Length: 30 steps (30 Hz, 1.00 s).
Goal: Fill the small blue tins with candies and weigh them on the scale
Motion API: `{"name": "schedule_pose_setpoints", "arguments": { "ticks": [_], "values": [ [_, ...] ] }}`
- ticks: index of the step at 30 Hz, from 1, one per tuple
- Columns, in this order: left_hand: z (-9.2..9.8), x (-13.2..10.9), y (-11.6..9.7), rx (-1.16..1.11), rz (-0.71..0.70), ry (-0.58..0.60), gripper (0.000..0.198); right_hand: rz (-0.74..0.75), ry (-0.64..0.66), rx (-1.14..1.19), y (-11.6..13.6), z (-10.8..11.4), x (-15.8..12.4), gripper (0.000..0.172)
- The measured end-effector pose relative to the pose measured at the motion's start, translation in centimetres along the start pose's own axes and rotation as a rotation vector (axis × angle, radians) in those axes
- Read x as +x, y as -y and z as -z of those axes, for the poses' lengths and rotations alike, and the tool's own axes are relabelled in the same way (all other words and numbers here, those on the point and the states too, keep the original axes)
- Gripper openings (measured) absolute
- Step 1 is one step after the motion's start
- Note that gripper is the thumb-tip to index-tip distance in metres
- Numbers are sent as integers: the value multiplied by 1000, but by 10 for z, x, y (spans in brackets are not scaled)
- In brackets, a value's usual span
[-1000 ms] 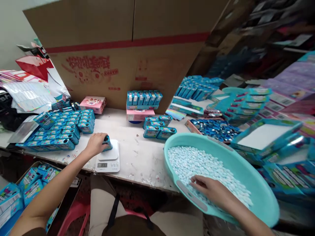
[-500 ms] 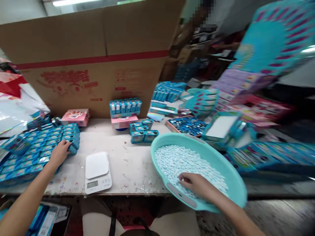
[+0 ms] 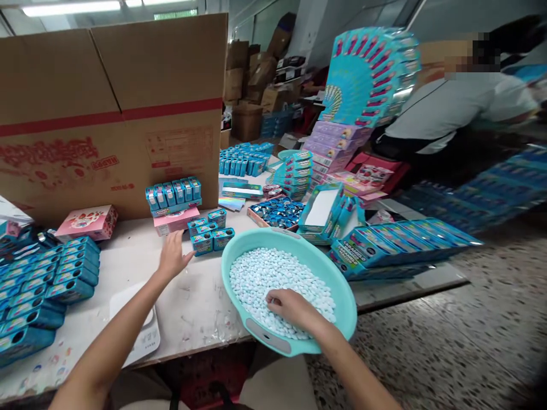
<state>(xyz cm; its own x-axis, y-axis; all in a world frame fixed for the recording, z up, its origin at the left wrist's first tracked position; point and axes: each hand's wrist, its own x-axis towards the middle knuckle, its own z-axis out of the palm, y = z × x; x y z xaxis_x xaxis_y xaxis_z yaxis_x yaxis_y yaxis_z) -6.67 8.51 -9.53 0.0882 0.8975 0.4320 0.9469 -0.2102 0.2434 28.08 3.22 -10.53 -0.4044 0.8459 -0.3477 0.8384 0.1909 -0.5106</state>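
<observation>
The right hand (image 3: 290, 307) curls, half closed, among pale sweets (image 3: 273, 267) in the turquoise basin (image 3: 344, 304); whether it grips any, I cannot tell. The left hand (image 3: 172, 257), now away from the rows of tins (image 3: 70, 290), spreads open with nothing visibly held, so it seems unladen. Just beyond stand small blue tins (image 3: 202, 244); farther, a shallow box (image 3: 255, 217) holds shiny blue pieces (image 3: 277, 212).
</observation>
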Motion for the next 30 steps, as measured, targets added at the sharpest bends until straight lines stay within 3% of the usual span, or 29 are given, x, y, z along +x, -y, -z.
{"name": "schedule_pose_setpoints", "arguments": {
  "ticks": [2, 4, 7, 10, 15, 19, 21, 24, 27, 30],
  "values": [
    [-30, 18, -20, -125, 159, 50, 72, 2, 5, 1, 1, 1, -3, 18],
    [-47, 25, -33, -195, 307, 101, 65, 6, 25, -20, 2, 1, -7, 16],
    [-46, 15, -41, -189, 407, 156, 44, 18, 59, -65, 3, 0, -11, 16],
    [-17, -15, -36, -175, 390, 160, 37, 31, 108, -102, 1, -2, -13, 19],
    [72, -90, -14, -134, 378, -59, 34, 42, 143, -86, -3, -5, -11, 22],
    [131, -144, 13, 7, 472, -113, 38, 46, 94, -89, -5, -7, -10, 22],
    [142, -163, 24, 46, 515, -109, 40, 35, 88, -87, -6, -8, -10, 23],
    [140, -181, 33, 48, 574, -149, 41, 32, 88, -91, -5, -8, -13, 24],
    [131, -184, 38, 21, 601, -178, 42, 37, 92, -108, -2, -7, -17, 24],
    [122, -180, 42, -18, 589, -125, 38, 39, 87, -118, 1, -8, -21, 24]
  ]
}}
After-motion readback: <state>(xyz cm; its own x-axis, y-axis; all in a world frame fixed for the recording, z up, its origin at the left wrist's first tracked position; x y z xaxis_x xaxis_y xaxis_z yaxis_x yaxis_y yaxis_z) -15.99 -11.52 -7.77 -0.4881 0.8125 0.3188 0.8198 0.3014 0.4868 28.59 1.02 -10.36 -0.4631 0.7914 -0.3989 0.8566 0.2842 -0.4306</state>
